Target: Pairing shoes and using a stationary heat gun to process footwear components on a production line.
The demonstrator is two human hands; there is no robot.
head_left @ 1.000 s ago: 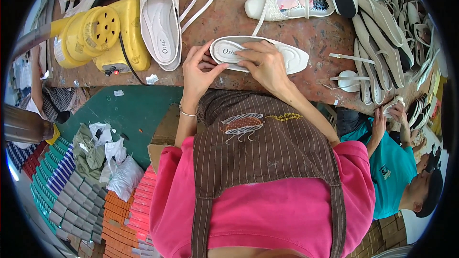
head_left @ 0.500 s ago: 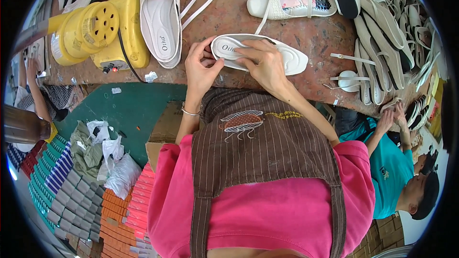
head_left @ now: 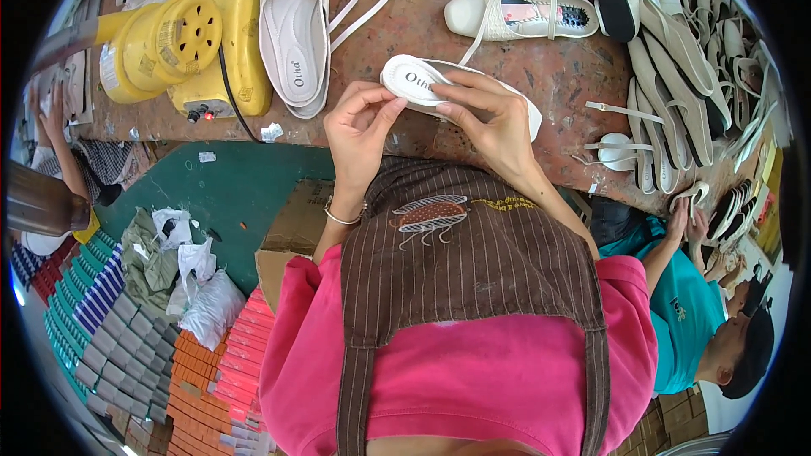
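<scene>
A white insole with dark lettering at its rounded heel end is between my two hands, its heel end raised. Thumb and fingers of my left hand pinch the near left edge of that end. My right hand grips the insole farther right, fingers over its top and thumb at the near edge. Behind and under the right hand lies a white shoe, partly hidden by the hand. Whether the insole's front part still rests in the shoe is hidden.
A yellow machine with a cable stands left on the workbench, beside a white shoe. Another white strapped shoe lies beyond my hands. Beige insoles and straps crowd the right. A co-worker handles a shoe part there.
The insole's heel end has come up and slightly away from the shoe, with both hands holding it. My right fingers have shifted from pressing on top to gripping its side.
</scene>
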